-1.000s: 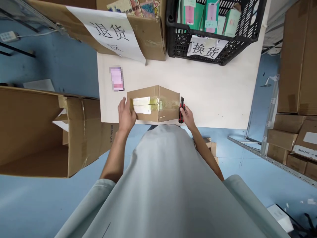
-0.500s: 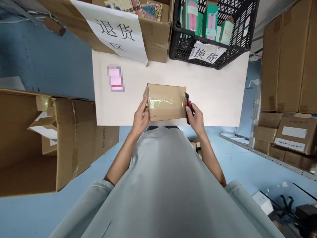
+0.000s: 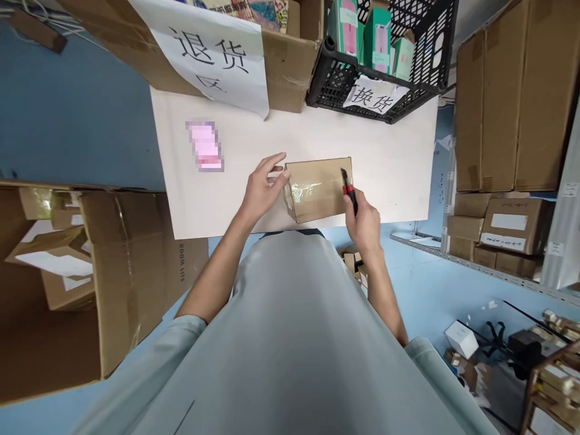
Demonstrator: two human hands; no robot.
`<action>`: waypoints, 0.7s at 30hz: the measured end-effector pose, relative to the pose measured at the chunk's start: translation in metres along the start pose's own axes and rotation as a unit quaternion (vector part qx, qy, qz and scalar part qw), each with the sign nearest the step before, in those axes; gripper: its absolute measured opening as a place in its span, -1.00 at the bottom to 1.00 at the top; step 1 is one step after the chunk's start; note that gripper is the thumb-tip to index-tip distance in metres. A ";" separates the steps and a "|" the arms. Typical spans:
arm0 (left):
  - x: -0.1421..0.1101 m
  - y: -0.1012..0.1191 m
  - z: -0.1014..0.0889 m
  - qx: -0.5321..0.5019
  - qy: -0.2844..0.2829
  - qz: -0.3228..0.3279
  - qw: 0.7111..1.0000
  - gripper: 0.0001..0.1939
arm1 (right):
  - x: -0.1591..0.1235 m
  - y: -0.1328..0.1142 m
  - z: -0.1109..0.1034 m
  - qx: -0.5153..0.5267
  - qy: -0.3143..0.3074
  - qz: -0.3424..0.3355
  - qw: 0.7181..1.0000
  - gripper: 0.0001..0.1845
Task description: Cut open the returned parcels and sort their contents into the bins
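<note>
A small taped cardboard box (image 3: 319, 190) lies on the white table (image 3: 240, 181) near its front edge, with shiny clear tape across its upper face. My left hand (image 3: 264, 186) is at the box's left end, fingers apart, thumb close to its corner; whether it touches the box I cannot tell. In my right hand (image 3: 364, 219) is a red and black utility knife (image 3: 348, 188), its tip pointing up and away from me over the right part of the box. The fingers are wrapped round the knife's handle.
At the back stand a large carton (image 3: 290, 72) with a paper sign (image 3: 217, 60) and a black plastic crate (image 3: 326, 78) of green boxes. A pink blurred item (image 3: 205, 146) lies on the table's left. An open carton (image 3: 131, 272) is at left; shelved boxes (image 3: 507, 223) stand right.
The box has shifted right and turned slightly. My left hand has loosened from its left side, fingers spreading. My right hand has moved slightly right and down, the knife now tilted over the box.
</note>
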State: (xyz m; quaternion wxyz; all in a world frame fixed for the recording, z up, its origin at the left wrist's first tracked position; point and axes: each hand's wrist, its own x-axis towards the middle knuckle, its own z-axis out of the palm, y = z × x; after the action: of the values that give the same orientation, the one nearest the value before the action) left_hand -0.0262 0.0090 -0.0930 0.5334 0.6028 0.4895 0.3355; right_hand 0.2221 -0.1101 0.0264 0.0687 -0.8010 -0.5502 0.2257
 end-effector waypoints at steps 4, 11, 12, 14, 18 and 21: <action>0.037 0.004 -0.004 0.012 -0.073 0.013 0.997 -0.53 | -0.020 -0.043 0.011 0.027 -0.081 0.009 0.996 -0.39; 0.052 -0.003 -0.007 0.011 -0.107 0.019 0.994 -0.64 | -0.026 -0.094 0.034 -0.008 -0.137 0.028 0.990 -0.26; 0.051 -0.003 -0.007 0.012 -0.106 0.020 0.994 -0.64 | -0.025 -0.097 0.036 -0.010 -0.136 0.031 0.990 -0.27; 0.050 -0.002 -0.007 0.012 -0.104 0.020 0.994 -0.65 | -0.023 -0.103 0.040 -0.017 -0.133 0.036 0.990 -0.30; 0.049 -0.002 -0.006 0.008 -0.101 0.015 0.995 -0.65 | -0.022 -0.112 0.044 -0.052 -0.143 0.052 0.987 -0.32; 0.048 -0.003 -0.005 0.002 -0.103 0.011 0.995 -0.65 | -0.025 -0.120 0.045 -0.076 -0.145 0.058 0.985 -0.32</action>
State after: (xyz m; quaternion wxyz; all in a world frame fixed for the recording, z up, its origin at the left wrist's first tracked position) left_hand -0.0175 0.0565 -0.1006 0.5762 0.6402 0.4263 0.2765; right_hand 0.0928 -0.0924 0.0367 -0.0864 -0.7931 -0.5226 0.3006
